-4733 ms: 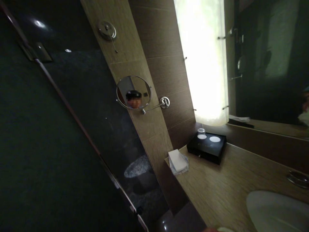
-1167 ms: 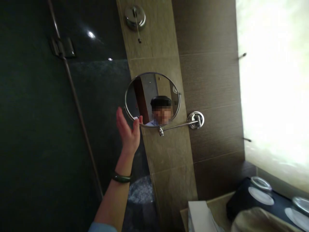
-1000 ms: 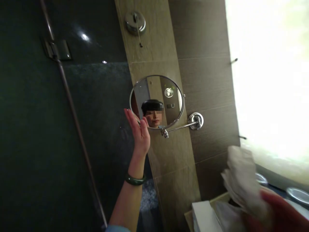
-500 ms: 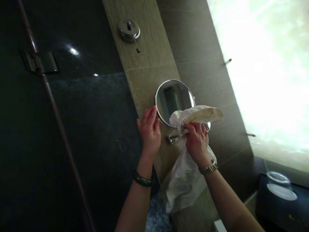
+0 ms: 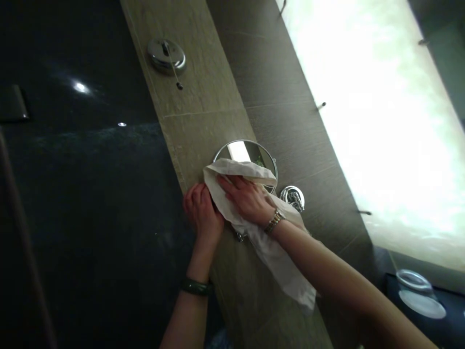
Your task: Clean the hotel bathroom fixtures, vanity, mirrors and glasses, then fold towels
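A round chrome-rimmed mirror on a wall arm is partly covered by a white cloth. My right hand presses the cloth against the mirror face, with a fold of it over the fingertips. The cloth's long end hangs below my right wrist. At the mirror's lower left edge is my left hand, its fingers curled around the rim, which the cloth hides there. The mirror's chrome wall mount shows to the right.
A round chrome fixture with a hanging cord is on the tiled wall above. Dark glass fills the left side. On the right are a bright lit panel and a dark counter with a glass dish.
My right hand has brought the cloth left onto the mirror face. My left hand's fingers have curled at the rim. The mirror has tilted, and the view has shifted.
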`<action>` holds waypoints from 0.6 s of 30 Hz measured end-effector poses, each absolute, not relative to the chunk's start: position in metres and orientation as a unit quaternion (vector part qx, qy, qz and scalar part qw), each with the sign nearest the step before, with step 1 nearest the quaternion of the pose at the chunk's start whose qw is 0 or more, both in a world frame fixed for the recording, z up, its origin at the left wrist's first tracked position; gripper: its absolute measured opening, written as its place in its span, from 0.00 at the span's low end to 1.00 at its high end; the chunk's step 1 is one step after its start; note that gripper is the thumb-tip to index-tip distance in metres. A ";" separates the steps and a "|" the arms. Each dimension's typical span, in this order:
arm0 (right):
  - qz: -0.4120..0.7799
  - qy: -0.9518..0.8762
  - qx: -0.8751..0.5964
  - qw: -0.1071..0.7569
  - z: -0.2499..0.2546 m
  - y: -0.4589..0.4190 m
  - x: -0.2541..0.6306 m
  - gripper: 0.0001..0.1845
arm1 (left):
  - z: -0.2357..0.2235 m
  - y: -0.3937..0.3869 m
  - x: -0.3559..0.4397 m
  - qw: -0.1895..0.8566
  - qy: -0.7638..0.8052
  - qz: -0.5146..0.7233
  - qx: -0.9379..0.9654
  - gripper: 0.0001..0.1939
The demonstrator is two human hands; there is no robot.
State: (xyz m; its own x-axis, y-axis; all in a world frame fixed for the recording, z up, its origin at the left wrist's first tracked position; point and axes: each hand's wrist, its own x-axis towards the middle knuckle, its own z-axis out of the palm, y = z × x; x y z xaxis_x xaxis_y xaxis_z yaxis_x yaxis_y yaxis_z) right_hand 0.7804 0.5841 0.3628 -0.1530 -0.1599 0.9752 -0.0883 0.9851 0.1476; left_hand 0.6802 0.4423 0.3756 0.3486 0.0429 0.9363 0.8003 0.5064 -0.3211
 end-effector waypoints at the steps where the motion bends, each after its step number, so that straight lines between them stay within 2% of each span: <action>1: -0.029 -0.770 0.072 0.633 0.379 0.594 0.780 0.29 | 0.377 0.440 0.680 0.710 -0.507 -0.255 -0.418 0.22; 3: -0.001 -0.757 0.040 0.652 0.397 0.621 0.782 0.29 | 0.380 0.437 0.683 0.707 -0.520 -0.231 -0.420 0.23; 5: 0.055 -0.714 -0.011 0.698 0.392 0.643 0.782 0.30 | 0.382 0.435 0.687 0.702 -0.531 -0.220 -0.420 0.24; 8: 0.126 -0.665 -0.092 0.730 0.348 0.638 0.774 0.32 | 0.382 0.435 0.691 0.699 -0.538 -0.217 -0.419 0.22; 11: 0.071 -0.701 -0.043 0.709 0.314 0.596 0.766 0.33 | 0.381 0.436 0.691 0.699 -0.536 -0.212 -0.423 0.20; 13: 0.013 -0.746 0.032 0.665 0.325 0.576 0.765 0.32 | 0.380 0.436 0.690 0.698 -0.536 -0.217 -0.423 0.19; 15: -0.014 -0.770 0.061 0.635 0.359 0.578 0.769 0.32 | 0.381 0.436 0.690 0.689 -0.545 -0.226 -0.422 0.20; 18: 0.013 -0.739 0.001 0.674 0.405 0.616 0.779 0.34 | 0.382 0.435 0.693 0.664 -0.570 -0.233 -0.424 0.22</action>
